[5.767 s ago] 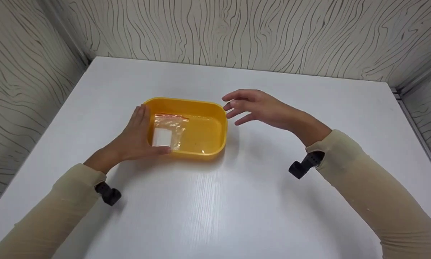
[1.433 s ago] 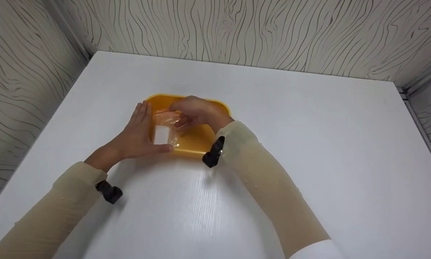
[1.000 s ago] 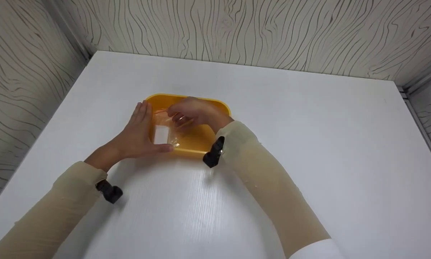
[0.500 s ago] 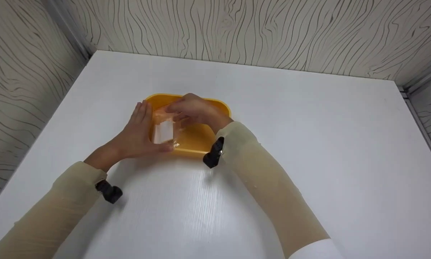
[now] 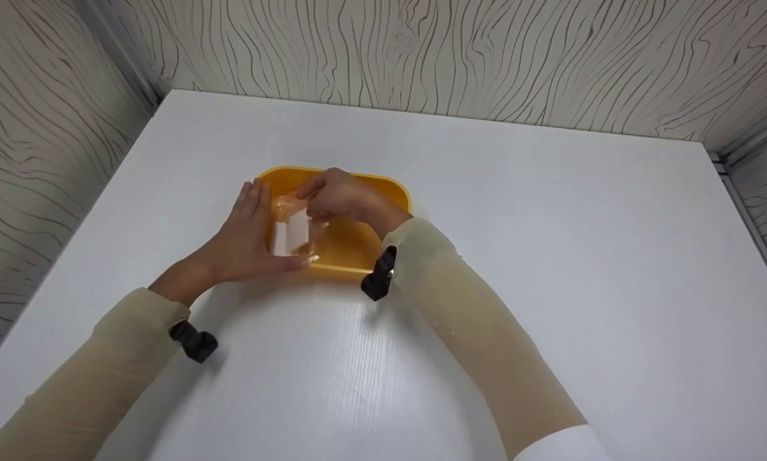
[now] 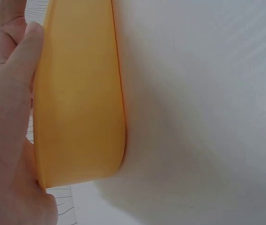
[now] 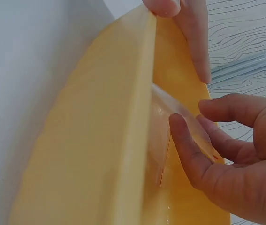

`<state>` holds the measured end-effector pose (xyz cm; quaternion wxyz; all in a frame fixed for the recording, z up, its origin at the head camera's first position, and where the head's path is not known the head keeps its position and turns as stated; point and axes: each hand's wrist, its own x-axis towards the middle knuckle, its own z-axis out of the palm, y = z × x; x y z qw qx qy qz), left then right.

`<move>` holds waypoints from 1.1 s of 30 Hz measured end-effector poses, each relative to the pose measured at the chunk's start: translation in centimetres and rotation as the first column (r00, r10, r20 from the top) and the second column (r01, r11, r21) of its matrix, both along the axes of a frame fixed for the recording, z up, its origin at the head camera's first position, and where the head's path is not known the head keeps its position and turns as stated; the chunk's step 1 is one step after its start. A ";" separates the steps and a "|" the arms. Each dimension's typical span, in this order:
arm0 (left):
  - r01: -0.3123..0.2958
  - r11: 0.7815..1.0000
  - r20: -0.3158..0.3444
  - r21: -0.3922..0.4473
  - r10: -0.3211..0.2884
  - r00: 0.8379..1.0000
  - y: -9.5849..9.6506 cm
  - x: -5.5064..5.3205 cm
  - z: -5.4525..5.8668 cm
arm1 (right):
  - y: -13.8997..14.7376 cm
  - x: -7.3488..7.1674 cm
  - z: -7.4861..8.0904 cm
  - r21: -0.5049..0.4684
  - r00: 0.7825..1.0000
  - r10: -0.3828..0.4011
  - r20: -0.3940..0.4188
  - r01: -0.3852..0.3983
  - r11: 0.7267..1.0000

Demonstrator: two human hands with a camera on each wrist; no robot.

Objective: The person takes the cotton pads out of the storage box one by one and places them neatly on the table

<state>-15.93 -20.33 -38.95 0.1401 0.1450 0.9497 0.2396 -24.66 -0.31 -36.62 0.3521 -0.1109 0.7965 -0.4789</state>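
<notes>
Apparently handling a clear bag (image 5: pixel 287 206) inside a yellow tray (image 5: pixel 355 248)

Head: with white piece (image 5: pixel 299 227) seemingly bagged, bracing tray on worktop (image 5: pixel 550 288) with straight-fingered left hand (image 5: pixel 239 246)
Left wrist: touching the rim by thumb
Right wrist: pinching film with the right hand (image 7: pixel 233 145); presumably needing a sure hold next

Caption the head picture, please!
Left hand on a yellow rounded plastic tray, right hand at the clear plastic bag inside.
</notes>
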 end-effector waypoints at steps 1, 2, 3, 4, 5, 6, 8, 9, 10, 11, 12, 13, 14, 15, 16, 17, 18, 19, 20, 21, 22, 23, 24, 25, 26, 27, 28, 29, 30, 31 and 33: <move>-0.002 1.000 -0.002 0.002 0.002 1.000 0.0 0.0 0.0 | 0.1 0.0 0.0 0.017 1.000 0.011 -0.018 -0.010 1.000; -0.003 1.000 -0.004 0.005 0.003 1.000 0.0 0.0 0.0 | 0.2 0.1 0.0 0.034 0.999 0.020 -0.034 -0.019 0.999; -0.005 1.000 -0.005 0.007 0.005 1.000 0.0 0.0 0.0 | 0.2 0.1 0.0 0.049 0.999 0.027 -0.043 -0.025 0.999; -0.008 1.000 -0.005 0.008 0.008 1.000 0.0 0.1 0.0 | 0.2 0.1 0.0 0.061 0.999 0.026 -0.045 -0.023 0.998; -0.008 1.000 -0.005 0.008 0.008 1.000 0.0 0.1 -0.1 | 0.2 0.1 0.0 0.063 0.999 0.023 -0.043 -0.021 0.998; -0.007 1.000 -0.006 0.006 0.007 1.000 0.0 0.0 0.0 | 0.1 0.1 0.0 0.064 0.999 0.018 -0.038 -0.015 0.998; -0.010 1.000 -0.001 0.003 0.010 1.000 0.0 0.1 0.0 | 0.1 0.2 0.0 0.058 0.999 0.009 -0.035 -0.007 0.998; -0.011 1.000 0.000 0.002 0.011 1.000 0.0 0.1 0.0 | 0.0 0.2 0.0 0.050 1.000 0.006 -0.030 -0.004 0.999; -0.011 1.000 0.002 0.002 0.011 1.000 0.0 0.1 0.0 | 0.0 0.2 -0.1 0.040 1.000 -0.001 -0.026 0.002 0.999; -0.011 1.000 0.002 0.001 0.011 1.000 0.0 0.0 0.0 | 0.0 0.2 -0.1 0.030 1.000 -0.005 -0.023 0.006 1.000; -0.012 1.000 0.004 0.001 0.012 1.000 0.0 0.0 0.0 | 0.0 0.2 -0.2 0.019 1.000 -0.011 -0.019 0.012 1.000; -0.013 1.000 0.005 0.000 0.013 1.000 0.0 0.0 0.0 | 0.0 0.2 -0.2 0.009 1.000 -0.016 -0.015 0.016 1.000; -0.012 1.000 0.005 -0.001 0.012 1.000 0.0 0.0 0.0 | 0.1 0.1 -0.3 -0.001 1.000 -0.021 -0.010 0.021 1.000; -0.011 1.000 0.006 -0.002 0.011 1.000 0.0 0.0 0.0 | 0.1 0.1 -0.3 -0.016 1.000 -0.027 -0.002 0.027 1.000; -0.009 1.000 0.006 -0.001 0.009 1.000 0.0 0.0 0.0 | 0.2 0.1 -0.4 -0.029 1.000 -0.030 0.003 0.030 0.999; -0.008 1.000 0.005 -0.002 0.008 1.000 -0.1 0.0 0.0 | 0.3 0.1 -0.4 -0.040 0.999 -0.033 0.005 0.033 0.999; -0.005 1.000 0.005 -0.001 0.005 1.000 0.0 0.0 0.0 | 0.3 0.0 -0.4 -0.049 0.999 -0.037 0.006 0.037 0.998; -0.002 1.000 0.003 -0.003 0.002 1.000 0.0 0.0 0.0 | 0.4 0.0 -0.4 -0.057 0.999 -0.039 0.002 0.039 0.998; 0.001 1.000 0.003 -0.005 -0.001 1.000 0.0 -0.1 0.1 | 0.5 0.0 -0.3 -0.067 0.999 -0.042 0.000 0.042 0.997; 0.004 1.000 0.004 -0.005 -0.004 1.000 0.0 -0.1 0.0 | 0.5 -0.1 -0.3 -0.082 0.999 -0.044 -0.002 0.044 0.996; 0.005 1.000 0.003 -0.006 -0.005 1.000 -0.1 -0.1 0.0 | 0.6 -0.1 -0.3 -0.089 0.999 -0.045 -0.008 0.044 0.995; 0.004 1.000 0.004 -0.006 -0.004 1.000 0.0 -0.1 0.0 | 0.6 -0.1 -0.2 -0.099 0.999 -0.049 -0.011 0.047 0.994; 0.004 1.000 0.005 -0.008 -0.004 1.000 0.0 -0.1 0.0 | 0.6 -0.2 -0.2 -0.111 0.999 -0.052 -0.011 0.050 0.993; 0.002 1.000 0.007 -0.009 -0.002 1.000 0.0 -0.1 0.0 | 0.6 -0.2 -0.1 -0.120 0.999 -0.052 -0.011 0.051 0.992; 0.000 1.000 0.006 -0.009 0.000 1.000 0.0 -0.1 -0.1 | 0.6 -0.2 -0.1 -0.129 0.999 -0.054 -0.007 0.053 0.990; -0.003 1.000 0.008 -0.011 0.003 1.000 0.0 -0.1 -0.1 | 0.6 -0.2 0.0 -0.136 0.998 -0.057 -0.005 0.055 0.989; -0.006 1.000 0.008 -0.013 0.006 1.000 0.0 -0.1 -0.1 | 0.7 -0.2 0.1 -0.142 0.998 -0.059 0.000 0.059 0.988; -0.009 1.000 0.011 -0.017 0.009 1.000 0.1 -0.1 -0.1 | 0.7 -0.3 0.2 -0.150 0.998 -0.062 0.004 0.062 0.987; -0.011 1.000 0.014 -0.022 0.012 1.000 0.1 -0.1 -0.1 | 0.8 -0.3 0.2 -0.157 0.998 -0.067 0.008 0.067 0.985; -0.014 1.000 0.018 -0.025 0.015 1.000 0.1 -0.1 0.0 | 0.9 -0.4 0.3 -0.162 0.997 -0.071 0.009 0.072 0.984; -0.018 0.999 0.023 -0.033 0.019 1.000 0.2 -0.1 0.1 | 1.2 -0.5 0.6 -0.175 0.996 -0.089 0.013 0.090 0.981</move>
